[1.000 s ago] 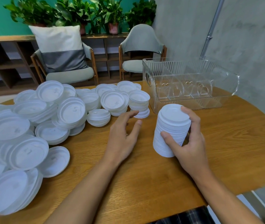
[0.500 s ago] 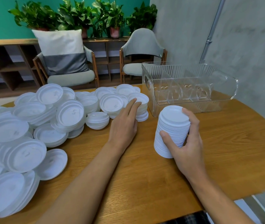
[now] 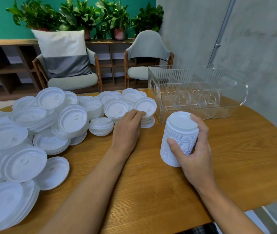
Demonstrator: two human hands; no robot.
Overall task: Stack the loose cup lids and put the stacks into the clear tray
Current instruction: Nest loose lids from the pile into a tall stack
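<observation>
A tall stack of white cup lids [image 3: 179, 137] stands tilted on the wooden table [image 3: 151, 191], and my right hand [image 3: 195, 149] grips it from the right with thumb in front and fingers around the back. My left hand [image 3: 127, 129] reaches forward and pinches the near rim of the top lid of a short lid pile [image 3: 147, 107] left of the tray. The clear tray [image 3: 196, 92] with inner dividers sits at the back right and holds no lids. Many loose white lids [image 3: 38, 129] cover the table's left side.
Two chairs [image 3: 144, 65] stand behind the table, one with a white and grey cushion [image 3: 63, 53]. A grey concrete wall rises on the right. The table's round edge curves close on the right and front.
My left hand moved forward from the bare table to the short lid pile and closed its fingertips on the top lid's rim. My right hand kept hold of the tall stack.
</observation>
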